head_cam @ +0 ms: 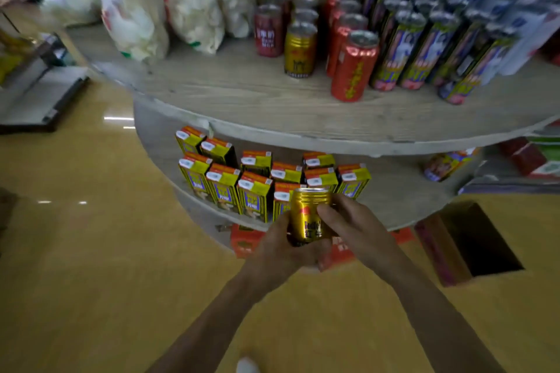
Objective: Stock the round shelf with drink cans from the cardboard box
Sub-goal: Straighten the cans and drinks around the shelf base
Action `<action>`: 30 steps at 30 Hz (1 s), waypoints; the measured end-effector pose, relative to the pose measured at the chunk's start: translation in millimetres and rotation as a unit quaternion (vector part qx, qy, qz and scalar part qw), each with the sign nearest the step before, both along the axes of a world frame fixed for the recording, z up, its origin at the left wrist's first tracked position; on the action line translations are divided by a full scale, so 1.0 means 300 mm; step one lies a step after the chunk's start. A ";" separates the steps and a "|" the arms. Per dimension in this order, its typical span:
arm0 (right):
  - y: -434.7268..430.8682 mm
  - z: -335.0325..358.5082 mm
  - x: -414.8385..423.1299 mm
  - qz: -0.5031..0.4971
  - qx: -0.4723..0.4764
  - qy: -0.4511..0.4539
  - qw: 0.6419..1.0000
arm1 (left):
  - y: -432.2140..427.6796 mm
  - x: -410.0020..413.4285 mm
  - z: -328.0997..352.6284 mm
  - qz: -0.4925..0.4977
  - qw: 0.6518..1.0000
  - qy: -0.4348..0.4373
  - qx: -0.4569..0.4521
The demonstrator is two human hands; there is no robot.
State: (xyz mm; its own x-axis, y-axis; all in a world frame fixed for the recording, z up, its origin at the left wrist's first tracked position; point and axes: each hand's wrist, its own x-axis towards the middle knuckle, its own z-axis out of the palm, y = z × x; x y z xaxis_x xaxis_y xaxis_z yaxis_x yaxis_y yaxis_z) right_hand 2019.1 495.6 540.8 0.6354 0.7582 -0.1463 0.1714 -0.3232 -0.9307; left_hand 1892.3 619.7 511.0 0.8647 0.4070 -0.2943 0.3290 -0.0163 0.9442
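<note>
Gold can point(308, 215): upright, held in both hands just in front of the round shelf point(242, 94), level with its lower tier. Dark lettering on the front, partly under the thumb and blurred, not safely readable.

Left hand point(280, 248): grip closed round the can's base from below and left.
Right hand point(354, 227): grip closed on the can's right side, thumb across the front.

Lower tier, behind the can: rows of yellow cartons point(254, 200) with orange tops and blue panels; print too small to read.

Upper tier, right half: a matching gold can on the shelf point(300, 51). Left of it a dark red can point(268, 30) with white characters and the word "MILK". Right of it red cans point(354, 66) with gold characters, then tall purple-and-yellow cans point(397, 54), tightly packed.

Upper tier, left half: white snack bags point(133, 15) with red-and-green trim, blurred.

Floor, at the shelf's foot, right side: open cardboard box point(436, 251), inside dark. Floor point(91, 251) glossy yellow.
</note>
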 end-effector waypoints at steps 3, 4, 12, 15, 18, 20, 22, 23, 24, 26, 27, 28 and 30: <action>0.037 0.083 0.009 -0.002 0.026 -0.011 1.000 | 0.051 0.021 0.080 -0.007 0.999 -0.034 0.015; 0.054 0.109 0.012 -0.004 0.036 -0.015 0.999 | 0.069 0.028 0.102 -0.012 0.998 -0.046 0.028; 0.162 0.259 0.021 -0.032 0.099 -0.079 0.991 | 0.203 0.079 0.230 -0.015 0.992 -0.095 0.076; 0.191 0.282 0.046 -0.035 0.106 -0.089 0.990 | 0.236 0.100 0.277 -0.018 0.990 -0.107 0.093; 0.219 0.297 0.089 -0.034 0.108 -0.117 0.987 | 0.275 0.139 0.301 -0.021 0.988 -0.113 0.106; 0.242 0.301 0.122 -0.034 0.101 -0.124 0.987 | 0.301 0.170 0.316 -0.023 0.986 -0.109 0.125; 0.270 0.301 0.159 -0.032 0.098 -0.135 0.985 | 0.329 0.209 0.330 -0.022 0.984 -0.104 0.142; 0.281 0.301 0.177 -0.033 0.097 -0.144 0.984 | 0.341 0.227 0.336 -0.019 0.983 -0.103 0.152; 0.293 0.304 0.195 -0.032 0.099 -0.152 0.983 | 0.354 0.248 0.341 -0.014 0.981 -0.103 0.161; 0.318 0.306 0.231 -0.026 0.101 -0.155 0.982 | 0.377 0.289 0.344 -0.004 0.979 -0.105 0.174; 0.332 0.308 0.251 -0.023 0.098 -0.157 0.982 | 0.388 0.309 0.346 -0.003 0.978 -0.103 0.180; 0.346 0.306 0.271 -0.018 0.095 -0.160 0.982 | 0.399 0.329 0.344 -0.003 0.978 -0.101 0.184; 0.369 0.302 0.300 -0.010 0.090 -0.159 0.983 | 0.424 0.366 0.336 -0.001 0.978 -0.093 0.187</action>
State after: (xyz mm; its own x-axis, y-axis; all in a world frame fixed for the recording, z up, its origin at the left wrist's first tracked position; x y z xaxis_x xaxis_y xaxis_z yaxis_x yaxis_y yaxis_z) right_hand 2109.2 606.2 631.5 0.6430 0.7402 0.1966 0.4573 -0.1653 -0.8738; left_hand 2002.2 746.8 611.7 0.8899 0.4546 0.0369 0.1522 -0.3723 0.9156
